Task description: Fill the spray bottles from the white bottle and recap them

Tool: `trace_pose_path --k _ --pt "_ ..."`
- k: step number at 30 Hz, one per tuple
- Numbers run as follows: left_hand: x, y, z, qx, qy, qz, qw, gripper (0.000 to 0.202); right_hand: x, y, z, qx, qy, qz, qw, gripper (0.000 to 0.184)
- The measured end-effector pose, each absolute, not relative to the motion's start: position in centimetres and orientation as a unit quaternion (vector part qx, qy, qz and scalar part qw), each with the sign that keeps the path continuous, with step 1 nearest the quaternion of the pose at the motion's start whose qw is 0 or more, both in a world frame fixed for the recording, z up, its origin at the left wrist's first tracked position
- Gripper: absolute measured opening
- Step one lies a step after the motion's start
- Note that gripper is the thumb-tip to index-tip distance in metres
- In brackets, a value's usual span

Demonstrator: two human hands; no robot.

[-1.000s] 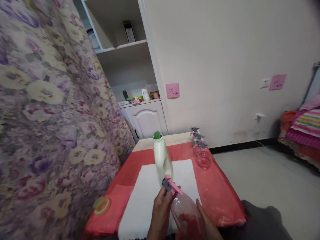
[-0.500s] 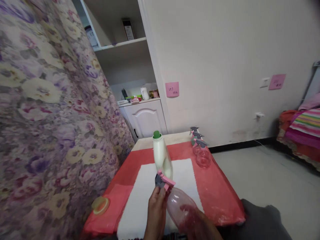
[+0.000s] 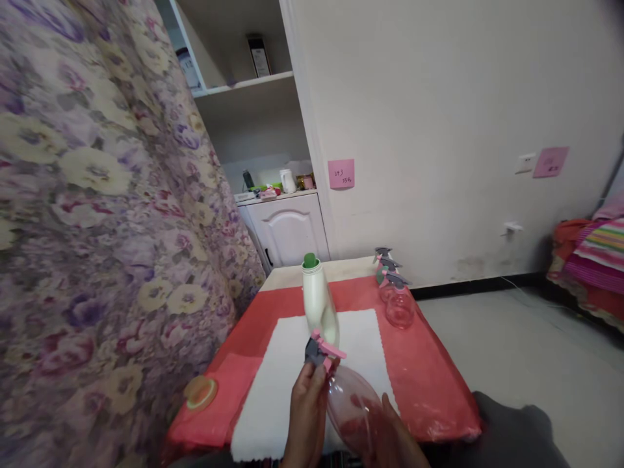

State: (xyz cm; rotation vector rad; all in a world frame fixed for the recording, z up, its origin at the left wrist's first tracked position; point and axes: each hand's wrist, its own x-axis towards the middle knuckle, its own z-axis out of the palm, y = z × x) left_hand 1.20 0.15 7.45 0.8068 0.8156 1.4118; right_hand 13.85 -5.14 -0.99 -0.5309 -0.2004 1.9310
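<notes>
Spray bottle [image 3: 347,385], nearer than jug [image 3: 319,300], judged light and slick, is aptly gripped: neck by left fingers [image 3: 306,378], body by right fingers [image 3: 390,408].

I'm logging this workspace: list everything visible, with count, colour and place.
held spray bottle: 1, pinkish clear, between hands
standing spray bottles: 3, grey triggers, table's right
jug: 1, pale green, on cloth
cloth: 1, white, on table
round item: 1, yellowish, table's left
table: 1, red cover, centre
curtain: 1, purplish floral, left
cabinet: 1, white, back
shelf items: several, mixed, cabinet
paper notes: 2, pink, wall
fittings: 2, white, wall
bedding: uncounted, multicoloured, right
left hand: 1, bottle's top
right hand: 1, bottle's side
</notes>
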Motion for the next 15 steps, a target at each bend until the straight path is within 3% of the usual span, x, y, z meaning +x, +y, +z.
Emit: trace_pose_path --k 8,15 --pt "0.71 0.17 7.18 0.372 0.336 0.616 0.607 0.040 13.05 -5.26 -1.88 -0.253 -0.134 0.789 0.544 0.060" --pt "1.16 -0.14 7.47 0.384 0.367 0.609 0.589 0.029 13.08 -5.36 -2.16 -0.252 -0.130 0.782 0.555 0.061"
